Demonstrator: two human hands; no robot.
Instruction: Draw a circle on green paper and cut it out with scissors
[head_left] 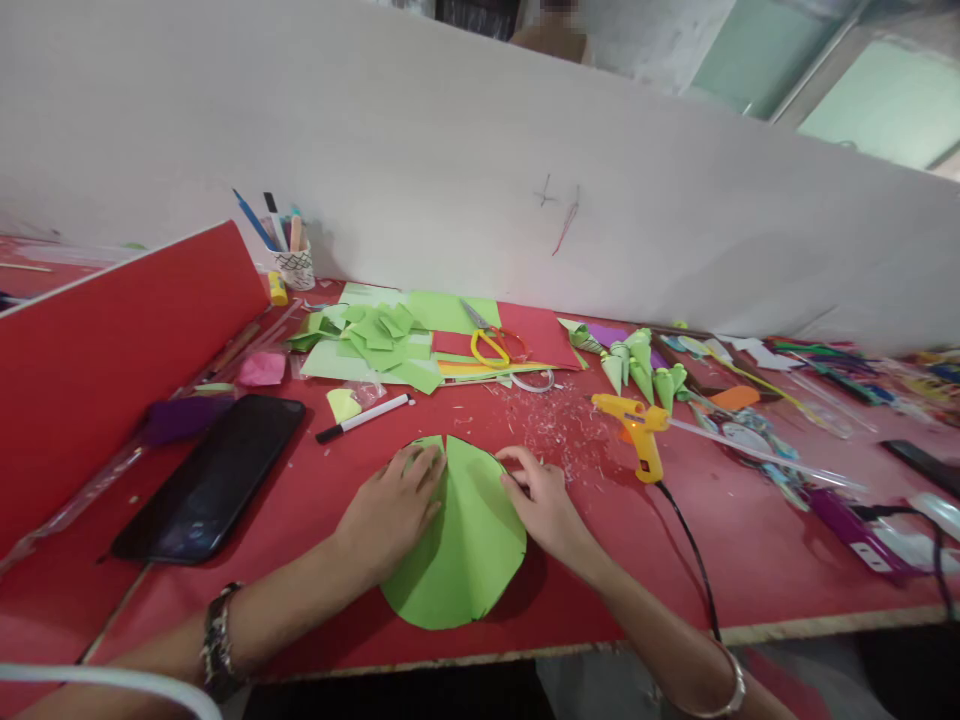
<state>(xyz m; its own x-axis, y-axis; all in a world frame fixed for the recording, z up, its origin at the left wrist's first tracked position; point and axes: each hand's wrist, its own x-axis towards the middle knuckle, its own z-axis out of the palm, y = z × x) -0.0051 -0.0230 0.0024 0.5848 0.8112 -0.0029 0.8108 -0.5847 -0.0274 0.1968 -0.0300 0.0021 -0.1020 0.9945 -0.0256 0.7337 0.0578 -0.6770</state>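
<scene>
A round piece of green paper [480,535] lies on the red table, with a slit at its top and a faint crease down the middle. My left hand [397,505] rests flat over its upper left part, fingers stretched toward the slit. At the upper right edge, my right hand [541,500] has thumb and fingers bent together on the paper's rim. Just beyond the circle lies a black-and-white marker [365,418]. To the right of my right hand sits a yellow hot glue gun [637,430] with a clear glue stick in its back.
A black phone [214,480] lies at the left. Behind are green paper scraps [382,335], yellow-handled scissors [487,345], and green paper cones [637,365]. A pen cup [295,266] stands by the wall. The glue gun's cord runs over the front edge; a purple power strip [859,535] is at right.
</scene>
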